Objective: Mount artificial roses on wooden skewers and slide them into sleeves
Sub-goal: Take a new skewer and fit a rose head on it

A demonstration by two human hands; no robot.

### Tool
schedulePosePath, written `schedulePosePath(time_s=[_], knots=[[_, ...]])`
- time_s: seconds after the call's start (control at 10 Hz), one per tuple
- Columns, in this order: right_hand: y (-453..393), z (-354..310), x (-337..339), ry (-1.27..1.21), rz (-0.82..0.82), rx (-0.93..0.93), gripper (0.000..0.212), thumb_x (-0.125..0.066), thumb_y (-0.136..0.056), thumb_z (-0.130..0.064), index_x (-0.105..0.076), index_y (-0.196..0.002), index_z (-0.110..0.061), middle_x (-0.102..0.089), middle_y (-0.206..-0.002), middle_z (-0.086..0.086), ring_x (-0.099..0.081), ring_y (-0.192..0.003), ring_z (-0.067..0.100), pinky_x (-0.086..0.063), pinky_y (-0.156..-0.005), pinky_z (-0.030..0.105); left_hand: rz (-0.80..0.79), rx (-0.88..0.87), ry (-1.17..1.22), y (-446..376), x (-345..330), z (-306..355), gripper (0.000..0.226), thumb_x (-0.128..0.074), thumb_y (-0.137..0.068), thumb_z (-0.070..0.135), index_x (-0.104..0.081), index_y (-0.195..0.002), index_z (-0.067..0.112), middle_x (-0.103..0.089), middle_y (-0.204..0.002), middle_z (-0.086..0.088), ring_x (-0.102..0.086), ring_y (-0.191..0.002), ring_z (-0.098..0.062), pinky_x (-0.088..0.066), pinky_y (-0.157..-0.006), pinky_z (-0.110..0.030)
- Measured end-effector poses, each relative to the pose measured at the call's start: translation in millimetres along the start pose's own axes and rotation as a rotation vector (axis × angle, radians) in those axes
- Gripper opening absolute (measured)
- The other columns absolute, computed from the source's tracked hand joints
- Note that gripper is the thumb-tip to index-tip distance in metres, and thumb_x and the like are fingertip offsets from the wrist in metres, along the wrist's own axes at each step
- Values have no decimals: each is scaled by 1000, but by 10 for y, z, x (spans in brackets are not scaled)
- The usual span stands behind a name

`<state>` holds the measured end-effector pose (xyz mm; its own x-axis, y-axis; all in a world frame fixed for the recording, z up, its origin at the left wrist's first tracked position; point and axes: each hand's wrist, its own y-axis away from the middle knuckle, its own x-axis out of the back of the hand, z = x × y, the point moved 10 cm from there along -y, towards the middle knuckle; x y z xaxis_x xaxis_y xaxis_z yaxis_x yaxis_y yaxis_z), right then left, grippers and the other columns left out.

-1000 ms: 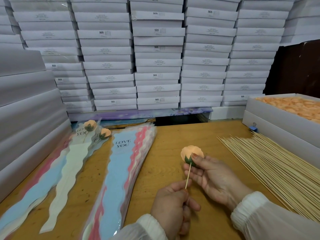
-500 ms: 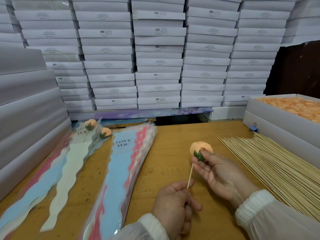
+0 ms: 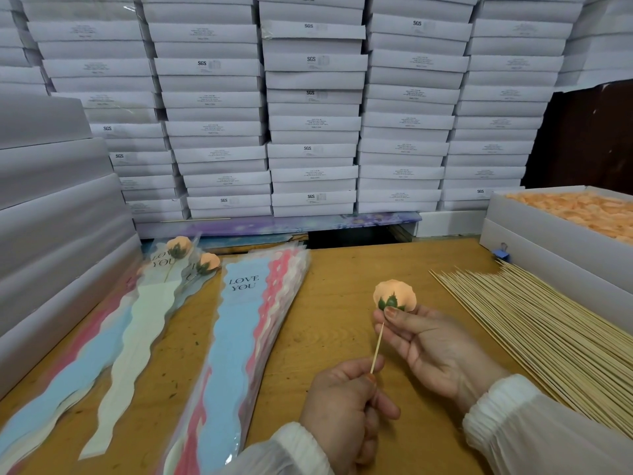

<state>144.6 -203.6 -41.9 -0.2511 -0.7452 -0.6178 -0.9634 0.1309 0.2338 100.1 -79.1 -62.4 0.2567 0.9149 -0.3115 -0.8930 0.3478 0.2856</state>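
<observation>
My right hand (image 3: 431, 344) pinches the green base of a peach artificial rose (image 3: 394, 296) between thumb and fingers, above the table's middle. My left hand (image 3: 342, 406) grips the lower end of a thin wooden skewer (image 3: 377, 347), which points up at the rose. The skewer's tip ends just under my right fingertips; whether it sits in the rose's base is hidden. A fanned stack of blue and pink "LOVE YOU" sleeves (image 3: 236, 341) lies to the left. Further left, two sleeved roses (image 3: 178, 246) rest on more sleeves.
A big pile of loose skewers (image 3: 548, 337) covers the table's right side. Behind it stands an open white box (image 3: 534, 255) full of peach roses (image 3: 582, 214). Stacked white boxes (image 3: 315, 125) wall in the back and left. The wooden table (image 3: 329, 303) shows between sleeves and skewers.
My right hand carried the rose a little right and up, off the skewer's tip, and now holds it just above the tip. My left hand barely moved.
</observation>
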Motion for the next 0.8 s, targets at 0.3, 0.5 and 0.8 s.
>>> schedulePosePath(time_s=[0.3,0.5,0.8], knots=[[32,69,-48,-21,-12,-59,21,-58,-82,11,-57,-103,6,-73,-73,14,-74,-68,20,-58,-53,27,-7,-2,1,-9,1,-12,28,-37,-95,-1,-60,-108,9,-58,-46,-12,-25,-23,-9,-25,-35,-6],[57,122,-50,-68,-3,-111,19,-58,-83,9,-58,-102,8,-73,-74,16,-73,-66,21,-58,-52,27,-20,-3,9,-4,-6,-12,29,-38,-95,0,-61,-109,10,-59,-47,-13,-26,-24,-9,-25,-36,-6],[77,146,-66,-109,-2,-146,13,-58,-81,8,-60,-94,7,-73,-73,15,-73,-64,21,-57,-48,28,-28,-13,22,-4,-13,-3,28,-38,-96,0,-61,-110,9,-57,-48,-13,-26,-23,-9,-26,-36,-6]])
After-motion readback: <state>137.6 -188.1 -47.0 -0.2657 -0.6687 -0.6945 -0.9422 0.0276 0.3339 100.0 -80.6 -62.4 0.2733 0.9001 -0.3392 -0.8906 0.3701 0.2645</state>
